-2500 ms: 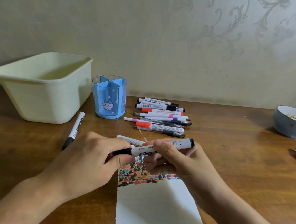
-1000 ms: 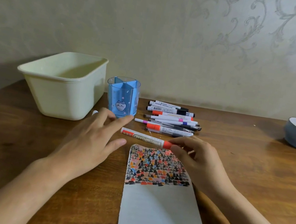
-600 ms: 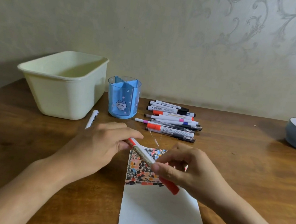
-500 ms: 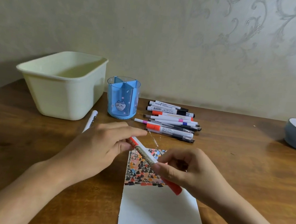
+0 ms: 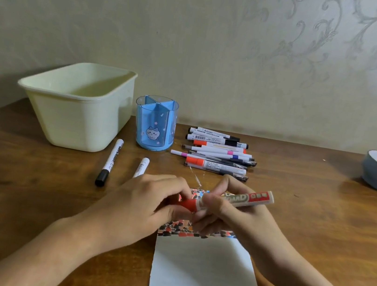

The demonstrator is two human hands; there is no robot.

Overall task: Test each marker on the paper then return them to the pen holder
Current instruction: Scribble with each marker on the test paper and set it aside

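Two bare forearms reach in from the bottom edge, no sleeves in view up to where they leave the picture. The left hand (image 5: 146, 205) and right hand (image 5: 233, 213) wear no rings, watch, bracelet or gloves; fingernails are short and unpainted

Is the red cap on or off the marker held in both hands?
On. The red cap sits flush against the white barrel; the left hand grips the cap, the right hand the barrel. No tip shows.

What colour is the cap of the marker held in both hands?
Red, on the marker held over the paper; the head view, the only one, shows it.
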